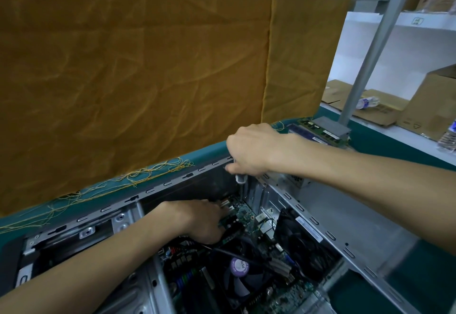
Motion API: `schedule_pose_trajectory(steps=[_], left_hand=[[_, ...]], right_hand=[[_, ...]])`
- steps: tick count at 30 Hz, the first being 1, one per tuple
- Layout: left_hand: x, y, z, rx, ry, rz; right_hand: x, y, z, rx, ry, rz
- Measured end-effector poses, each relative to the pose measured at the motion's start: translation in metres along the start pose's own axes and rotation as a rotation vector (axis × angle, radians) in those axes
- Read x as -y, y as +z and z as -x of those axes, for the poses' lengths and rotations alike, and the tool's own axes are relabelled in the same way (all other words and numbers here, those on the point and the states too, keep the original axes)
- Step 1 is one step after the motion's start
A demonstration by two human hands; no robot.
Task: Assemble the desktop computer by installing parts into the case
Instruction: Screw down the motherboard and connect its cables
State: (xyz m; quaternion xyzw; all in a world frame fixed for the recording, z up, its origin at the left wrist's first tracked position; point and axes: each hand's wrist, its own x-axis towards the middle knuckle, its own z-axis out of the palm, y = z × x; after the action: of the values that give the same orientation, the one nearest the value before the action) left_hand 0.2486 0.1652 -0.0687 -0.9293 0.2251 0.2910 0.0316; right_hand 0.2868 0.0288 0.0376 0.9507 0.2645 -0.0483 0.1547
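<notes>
Inside the open case (293, 197), a right hand (251, 150) grips a screwdriver (240, 180) upright over the motherboard (243, 208).
Left hand (204, 220) presses flat on the board nearby; a slipped tip could gouge circuitry or fingers.

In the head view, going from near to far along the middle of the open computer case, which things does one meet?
CPU cooler fan → left hand, resting on a small card on the motherboard → screwdriver, held upright by the right hand → far rim of the case → loose yellow threads → brown cloth.
</notes>
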Motion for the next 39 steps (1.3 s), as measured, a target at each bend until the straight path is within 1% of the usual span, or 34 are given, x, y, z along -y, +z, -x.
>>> schedule_pose_trajectory(steps=[2,3,4,6,7,8,9,11,12,14,17,18,19,21,22,25,26,29,30,33,34,37,38,39], left_hand=[[0.001,0.001,0.000,0.000,-0.007,0.005],[0.001,0.001,-0.001,0.003,-0.008,0.009],[0.002,0.002,-0.002,0.004,-0.008,0.010],[0.002,0.002,-0.002,-0.003,-0.004,0.011],[0.002,0.002,-0.002,-0.005,-0.002,0.013],[0.003,0.002,-0.002,-0.005,0.000,0.012],[0.003,0.002,-0.003,-0.008,0.003,0.009],[0.004,0.003,-0.003,-0.015,0.006,0.012],[0.004,0.003,-0.003,-0.012,0.004,0.015],[0.005,0.002,-0.003,-0.006,-0.001,0.015],[0.004,0.001,-0.003,-0.007,-0.002,0.011],[0.003,0.001,-0.002,-0.010,-0.003,0.008],[0.002,0.001,-0.002,-0.013,-0.004,0.005],[0.002,0.001,-0.001,-0.018,-0.002,0.006],[0.003,0.002,-0.002,-0.023,0.001,0.006],[0.004,0.005,-0.002,-0.051,0.012,0.016],[0.004,0.007,-0.002,-0.064,0.017,0.017],[0.001,0.008,-0.003,-0.107,0.024,-0.029],[0.000,0.007,-0.003,-0.112,0.020,-0.050],[-0.007,0.004,-0.007,-0.108,0.012,-0.148],[-0.009,0.003,-0.008,-0.110,0.005,-0.193],[-0.011,0.001,-0.011,-0.102,-0.020,-0.270],[-0.011,0.001,-0.012,-0.101,-0.024,-0.277],[-0.010,0.000,-0.013,-0.100,-0.028,-0.271]], right_hand=[[-0.002,-0.005,0.001,0.099,-0.007,-0.126],[-0.001,-0.007,0.002,0.090,-0.030,-0.167],[0.002,-0.006,0.002,0.027,-0.059,-0.148],[0.008,-0.002,0.003,-0.161,-0.089,0.036],[0.010,0.001,0.003,-0.216,-0.089,0.114],[0.010,0.004,0.004,-0.223,-0.084,0.146],[0.008,0.005,0.006,-0.170,-0.069,0.132],[0.001,0.004,0.010,-0.012,-0.056,-0.003],[-0.002,0.003,0.010,0.024,-0.061,-0.063],[-0.003,0.004,0.011,-0.017,-0.084,-0.089],[-0.001,0.007,0.010,-0.110,-0.039,-0.046],[-0.002,0.005,0.011,-0.098,-0.027,-0.037],[-0.004,0.003,0.012,-0.051,-0.023,-0.053],[-0.005,-0.001,0.014,0.044,-0.043,-0.147],[-0.004,0.000,0.013,0.027,-0.060,-0.150],[0.003,0.005,0.013,-0.151,-0.064,0.022],[0.003,0.005,0.013,-0.153,-0.063,0.047],[-0.001,0.000,0.016,0.038,-0.071,-0.038],[-0.002,0.000,0.015,0.053,-0.075,-0.068],[-0.001,0.001,0.011,-0.067,-0.044,-0.043],[-0.002,0.000,0.011,-0.072,-0.034,-0.034],[-0.005,-0.005,0.013,0.085,-0.033,-0.144],[-0.006,-0.006,0.013,0.108,-0.035,-0.184],[-0.006,-0.006,0.012,0.082,-0.044,-0.187]])
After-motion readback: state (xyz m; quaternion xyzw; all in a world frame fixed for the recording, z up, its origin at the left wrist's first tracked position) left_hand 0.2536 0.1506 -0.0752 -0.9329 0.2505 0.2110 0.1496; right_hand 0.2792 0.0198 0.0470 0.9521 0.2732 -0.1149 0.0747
